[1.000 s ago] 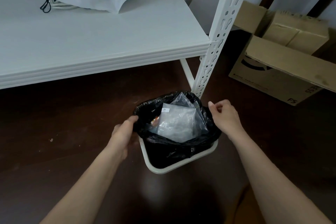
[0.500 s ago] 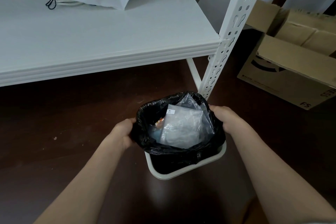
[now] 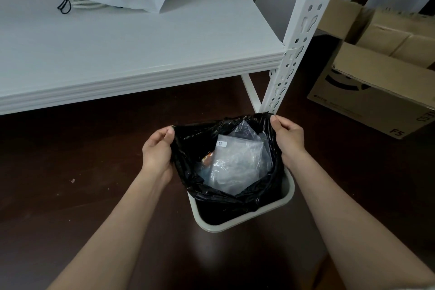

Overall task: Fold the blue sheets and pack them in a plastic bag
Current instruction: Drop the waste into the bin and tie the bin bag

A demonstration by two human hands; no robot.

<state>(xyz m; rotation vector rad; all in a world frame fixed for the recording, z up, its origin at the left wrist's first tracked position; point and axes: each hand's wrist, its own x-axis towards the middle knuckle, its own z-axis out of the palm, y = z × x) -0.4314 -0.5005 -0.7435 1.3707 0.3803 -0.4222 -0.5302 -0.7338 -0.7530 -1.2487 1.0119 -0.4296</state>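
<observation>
Two hands (image 3: 157,150) (image 3: 290,140), one black bag (image 3: 226,195), one bin (image 3: 244,219), two boxes (image 3: 374,99) (image 3: 388,37).
</observation>
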